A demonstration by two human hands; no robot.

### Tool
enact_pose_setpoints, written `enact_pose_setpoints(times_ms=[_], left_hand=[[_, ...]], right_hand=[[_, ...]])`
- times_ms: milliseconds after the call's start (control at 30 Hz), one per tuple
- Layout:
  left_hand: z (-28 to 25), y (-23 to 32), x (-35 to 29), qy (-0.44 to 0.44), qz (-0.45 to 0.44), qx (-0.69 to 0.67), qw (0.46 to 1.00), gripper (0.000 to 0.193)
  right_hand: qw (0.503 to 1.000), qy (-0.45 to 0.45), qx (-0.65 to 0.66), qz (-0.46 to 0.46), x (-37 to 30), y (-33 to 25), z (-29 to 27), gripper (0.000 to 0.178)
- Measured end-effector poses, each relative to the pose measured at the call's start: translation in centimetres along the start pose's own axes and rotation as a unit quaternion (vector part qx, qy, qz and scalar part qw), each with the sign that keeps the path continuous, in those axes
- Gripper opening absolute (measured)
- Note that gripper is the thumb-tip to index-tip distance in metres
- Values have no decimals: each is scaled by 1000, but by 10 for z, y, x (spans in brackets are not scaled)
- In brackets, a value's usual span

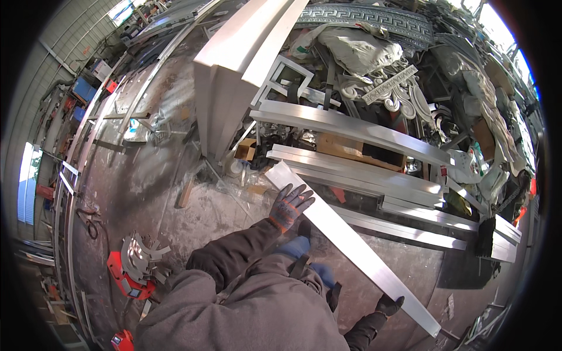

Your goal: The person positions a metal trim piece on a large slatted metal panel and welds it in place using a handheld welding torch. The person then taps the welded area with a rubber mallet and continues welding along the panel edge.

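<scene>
A long, flat silver metal profile slants in front of me from upper left to lower right. Near its upper end, my gloved left hand lies across it, fingers spread over its top face toward the far edge; the thumb's grip is partly hidden. My right hand, in a dark glove, holds the near edge close to the lower end, thumb on top and the other fingers mostly out of sight beneath. Just beyond the profile, several similar silver lengths lie stacked.
A large folded metal box section stands beyond my left hand. Ornamental castings and wrapped bundles are heaped at the far right. On the left floor sit a red tool with curved metal offcuts and a dark cable.
</scene>
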State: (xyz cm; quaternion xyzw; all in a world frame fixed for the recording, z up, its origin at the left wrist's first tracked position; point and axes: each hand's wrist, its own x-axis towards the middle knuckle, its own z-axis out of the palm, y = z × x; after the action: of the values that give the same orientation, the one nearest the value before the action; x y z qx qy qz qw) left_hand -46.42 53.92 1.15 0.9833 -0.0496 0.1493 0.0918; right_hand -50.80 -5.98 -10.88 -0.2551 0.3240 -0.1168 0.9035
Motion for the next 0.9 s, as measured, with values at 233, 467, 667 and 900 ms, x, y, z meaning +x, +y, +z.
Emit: enact_pose_setpoints(times_ms=[233, 467, 667, 900], left_hand=[[21, -52, 98, -19, -111, -4, 994, 62], [58, -21, 39, -64, -316, -171, 931, 58], [90, 28, -29, -51, -576, -178, 797, 45], [117, 132, 8, -163, -725, -169, 648, 41]], right_hand=[[985, -94, -132, 54, 115, 71, 107, 47], [964, 25, -225, 142, 256, 244, 282, 58], [940, 25, -234, 248, 414, 418, 408, 48], [927, 25, -241, 287, 549, 534, 476, 57]])
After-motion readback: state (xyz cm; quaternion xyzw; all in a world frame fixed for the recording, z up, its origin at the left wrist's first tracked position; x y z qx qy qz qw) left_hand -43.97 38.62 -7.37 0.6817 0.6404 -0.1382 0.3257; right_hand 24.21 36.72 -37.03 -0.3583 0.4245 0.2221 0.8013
